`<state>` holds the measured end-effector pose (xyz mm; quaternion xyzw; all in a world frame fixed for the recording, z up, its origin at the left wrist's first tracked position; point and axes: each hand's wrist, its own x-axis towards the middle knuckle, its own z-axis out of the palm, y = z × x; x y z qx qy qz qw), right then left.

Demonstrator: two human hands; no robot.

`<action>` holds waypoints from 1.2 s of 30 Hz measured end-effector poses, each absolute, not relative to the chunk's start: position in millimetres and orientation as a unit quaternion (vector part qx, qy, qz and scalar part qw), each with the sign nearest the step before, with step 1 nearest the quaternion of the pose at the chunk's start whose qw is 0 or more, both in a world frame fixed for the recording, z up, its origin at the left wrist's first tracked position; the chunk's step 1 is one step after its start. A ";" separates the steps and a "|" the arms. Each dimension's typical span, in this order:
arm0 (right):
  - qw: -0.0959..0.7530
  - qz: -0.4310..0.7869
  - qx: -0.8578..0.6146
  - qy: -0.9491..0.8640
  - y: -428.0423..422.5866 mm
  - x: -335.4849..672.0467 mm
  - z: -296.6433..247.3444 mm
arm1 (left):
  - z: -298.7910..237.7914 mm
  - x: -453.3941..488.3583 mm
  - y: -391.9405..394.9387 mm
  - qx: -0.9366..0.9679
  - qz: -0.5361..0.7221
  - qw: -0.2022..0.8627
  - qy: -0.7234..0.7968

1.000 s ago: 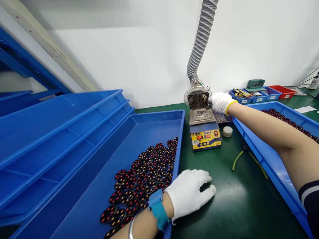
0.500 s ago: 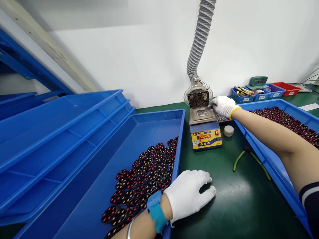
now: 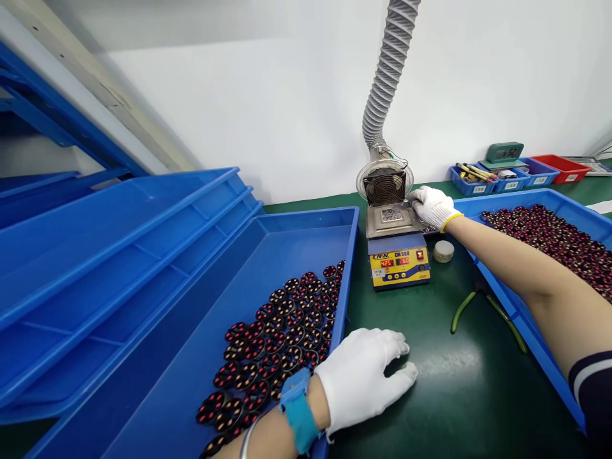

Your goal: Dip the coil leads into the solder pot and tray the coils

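Observation:
My left hand [image 3: 366, 374], in a white glove, lies flat with fingers spread on the green mat, just right of a blue tray [image 3: 268, 248] that holds several dark round coil parts [image 3: 282, 331]. My right hand [image 3: 433, 205], also gloved, reaches far forward to the right edge of the solder pot [image 3: 398, 245], a blue and yellow unit with red digits. Its fingers are curled at the pot's metal top; what they hold, if anything, is hidden. A small fan [image 3: 385, 187] stands behind the pot under a grey ribbed hose [image 3: 389, 70].
A second blue tray [image 3: 514, 306] with coil parts [image 3: 559, 239] sits under my right arm. Green-handled cutters [image 3: 466, 306] and a small round tin [image 3: 444, 250] lie between. Stacked blue trays [image 3: 109, 255] rise at left. Small bins [image 3: 511, 178] and a clock [image 3: 504, 153] stand at the back right.
My right hand has dropped from beside the fan to the right edge of the pot's top. The left hand has stayed put. The view has shifted slightly.

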<state>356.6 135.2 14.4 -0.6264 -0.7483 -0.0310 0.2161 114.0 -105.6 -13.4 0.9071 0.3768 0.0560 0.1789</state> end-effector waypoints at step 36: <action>0.303 0.085 -0.605 -0.731 135.1 347.9 8.1 | -10.5 114.9 -104.9 0.905 0.043 0.192 0.376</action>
